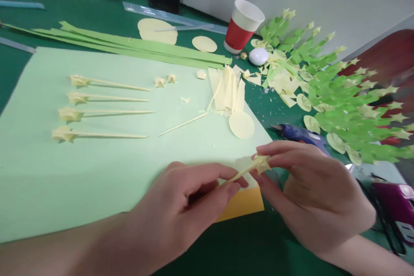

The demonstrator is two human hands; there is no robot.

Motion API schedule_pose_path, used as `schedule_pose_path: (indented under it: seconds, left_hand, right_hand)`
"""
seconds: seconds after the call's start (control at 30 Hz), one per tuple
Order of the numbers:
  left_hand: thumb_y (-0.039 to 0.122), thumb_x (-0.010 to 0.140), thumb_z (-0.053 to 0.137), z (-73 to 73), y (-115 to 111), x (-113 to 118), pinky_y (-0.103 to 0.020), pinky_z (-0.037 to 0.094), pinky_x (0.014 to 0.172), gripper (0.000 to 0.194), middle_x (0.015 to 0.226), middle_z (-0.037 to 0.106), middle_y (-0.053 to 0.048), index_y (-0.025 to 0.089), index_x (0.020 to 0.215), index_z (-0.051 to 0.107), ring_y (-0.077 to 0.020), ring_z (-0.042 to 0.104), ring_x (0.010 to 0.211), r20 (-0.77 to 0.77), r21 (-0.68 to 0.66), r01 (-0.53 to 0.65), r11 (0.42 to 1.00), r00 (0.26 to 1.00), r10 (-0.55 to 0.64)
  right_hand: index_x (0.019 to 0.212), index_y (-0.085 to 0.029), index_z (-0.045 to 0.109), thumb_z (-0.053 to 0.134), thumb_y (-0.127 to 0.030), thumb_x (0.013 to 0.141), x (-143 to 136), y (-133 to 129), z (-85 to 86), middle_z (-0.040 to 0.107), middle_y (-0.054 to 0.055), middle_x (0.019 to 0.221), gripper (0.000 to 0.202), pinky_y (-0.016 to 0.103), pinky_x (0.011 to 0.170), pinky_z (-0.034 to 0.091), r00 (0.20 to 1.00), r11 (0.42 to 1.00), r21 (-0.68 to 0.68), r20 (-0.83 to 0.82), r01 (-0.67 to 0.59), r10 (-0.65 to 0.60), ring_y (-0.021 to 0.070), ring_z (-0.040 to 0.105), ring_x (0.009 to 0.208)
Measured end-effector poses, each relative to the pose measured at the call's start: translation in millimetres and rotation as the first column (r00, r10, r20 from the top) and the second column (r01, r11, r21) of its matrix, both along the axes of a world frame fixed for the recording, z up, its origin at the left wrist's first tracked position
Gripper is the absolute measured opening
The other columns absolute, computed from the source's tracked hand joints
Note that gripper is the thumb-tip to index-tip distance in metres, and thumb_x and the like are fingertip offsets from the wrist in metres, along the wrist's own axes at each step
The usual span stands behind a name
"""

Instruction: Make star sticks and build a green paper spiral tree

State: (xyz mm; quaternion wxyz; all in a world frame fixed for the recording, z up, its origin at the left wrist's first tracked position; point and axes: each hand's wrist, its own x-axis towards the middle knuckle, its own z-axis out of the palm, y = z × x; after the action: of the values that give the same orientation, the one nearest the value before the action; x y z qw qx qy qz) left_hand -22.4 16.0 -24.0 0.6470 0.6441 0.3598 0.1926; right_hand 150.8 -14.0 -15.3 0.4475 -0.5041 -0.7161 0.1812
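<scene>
My left hand (200,198) pinches the stick (239,174); my right hand (307,189) pinches the star (261,163) at its tip. Both sit over the near right corner of the green sheet (106,177).

paper star (262,164); pale yellow, puffy; slim stick (239,175) attached; tilted, star end up; between hands (187,194)

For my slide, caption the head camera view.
Two hands hold a paper star on a thin stick above pale green paper.
</scene>
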Motion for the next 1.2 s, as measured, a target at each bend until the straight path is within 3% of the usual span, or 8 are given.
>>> schedule_pose_path:
  seconds: [0.17, 0.3, 0.43, 0.7, 0.83, 1.03, 1.13, 1.2]
  left_hand:
    - [0.036, 0.084, 0.044, -0.6, 0, -1, -0.018, 0.028, 0.042, 0.020, 0.054, 0.043, 0.005, 0.021, 0.079, 0.057, -0.0094, 0.035, 0.049, 0.031, -0.038, -0.056, 0.998, 0.998, 0.058]
    - [0.037, 0.086, 0.041, 1.9, -2, -2, -0.019, 0.027, 0.043, 0.022, 0.057, 0.041, 0.005, 0.021, 0.073, 0.049, -0.0092, 0.033, 0.049, 0.076, -0.065, -0.110, 0.992, 0.990, 0.115]
    - [0.036, 0.089, 0.028, 4.5, -5, -3, -0.023, 0.027, 0.047, 0.028, 0.055, 0.029, 0.006, 0.021, 0.071, 0.045, -0.0106, 0.027, 0.049, 0.118, -0.080, -0.168, 0.982, 0.977, 0.177]
    - [0.026, 0.093, 0.023, 5.4, -5, -2, -0.024, 0.035, 0.063, 0.026, 0.065, 0.033, 0.004, 0.022, 0.071, 0.035, -0.0129, 0.034, 0.064, 0.212, -0.044, -0.177, 0.983, 0.960, 0.183]
    - [0.026, 0.094, 0.026, 4.4, -3, -3, -0.024, 0.038, 0.072, 0.025, 0.069, 0.040, 0.003, 0.022, 0.072, 0.037, -0.0123, 0.042, 0.071, 0.220, -0.067, -0.169, 0.983, 0.959, 0.180]
    - [0.034, 0.093, 0.032, 5.0, -6, -2, -0.022, 0.037, 0.086, 0.020, 0.087, 0.050, 0.002, 0.022, 0.084, 0.046, -0.0119, 0.048, 0.093, 0.284, -0.230, -0.218, 0.949, 0.917, 0.279]
    - [0.036, 0.092, 0.034, 3.2, -8, -3, -0.024, 0.037, 0.085, 0.019, 0.088, 0.050, 0.000, 0.021, 0.096, 0.045, -0.0127, 0.048, 0.091, 0.262, -0.284, -0.112, 0.952, 0.946, 0.189]
    - [0.036, 0.092, 0.034, 0.4, -10, -4, -0.026, 0.039, 0.081, 0.020, 0.085, 0.051, 0.000, 0.020, 0.099, 0.045, -0.0131, 0.049, 0.084, 0.230, -0.216, -0.008, 0.976, 0.972, 0.058]
  right_hand:
    - [0.090, -0.025, 0.052, 0.066, -0.002, 0.062, -2, 2, -1.1, 0.049, 0.001, 0.084, 0.039, 0.023, 0.040, 0.041, 0.990, 0.996, -0.012, -0.116, 0.084, -0.085, 0.0120, 0.049, 0.064]
    - [0.080, -0.022, 0.053, 0.060, -0.008, 0.069, -4, 0, 0.6, 0.047, -0.001, 0.074, 0.019, 0.020, 0.040, 0.039, 0.989, 0.982, -0.177, -0.116, 0.067, -0.089, 0.0080, 0.044, 0.053]
    - [0.071, -0.020, 0.057, 0.060, -0.018, 0.072, -10, 0, 4.6, 0.051, -0.001, 0.066, 0.004, 0.017, 0.040, 0.037, 0.975, 0.923, -0.385, -0.200, 0.009, -0.093, 0.0075, 0.046, 0.051]
    - [0.070, -0.019, 0.064, 0.065, -0.030, 0.069, -33, 12, 14.5, 0.059, 0.001, 0.065, 0.012, 0.022, 0.050, 0.043, 0.903, 0.840, -0.534, -0.401, -0.096, -0.152, 0.0102, 0.052, 0.056]
    - [0.067, -0.018, 0.061, 0.064, -0.027, 0.068, -44, 18, 14.6, 0.055, -0.001, 0.060, 0.010, 0.029, 0.051, 0.045, 0.875, 0.837, -0.521, -0.470, -0.170, -0.115, 0.0120, 0.054, 0.049]
    - [0.063, -0.018, 0.059, 0.063, -0.026, 0.068, -53, 34, 32.1, 0.051, -0.003, 0.059, 0.010, 0.022, 0.042, 0.038, 0.909, 0.870, -0.480, -0.404, -0.111, -0.107, 0.0070, 0.046, 0.045]
    - [0.063, -0.018, 0.062, 0.064, -0.022, 0.068, -63, 60, 54.5, 0.059, -0.002, 0.067, 0.007, 0.021, 0.050, 0.041, 0.956, 0.948, -0.315, -0.289, -0.047, -0.048, 0.0080, 0.050, 0.058]
    - [0.063, -0.017, 0.064, 0.064, -0.020, 0.069, -77, 84, 68.1, 0.058, -0.004, 0.062, 0.007, 0.020, 0.052, 0.039, 0.982, 0.964, -0.250, -0.182, -0.094, 0.049, 0.0057, 0.047, 0.055]
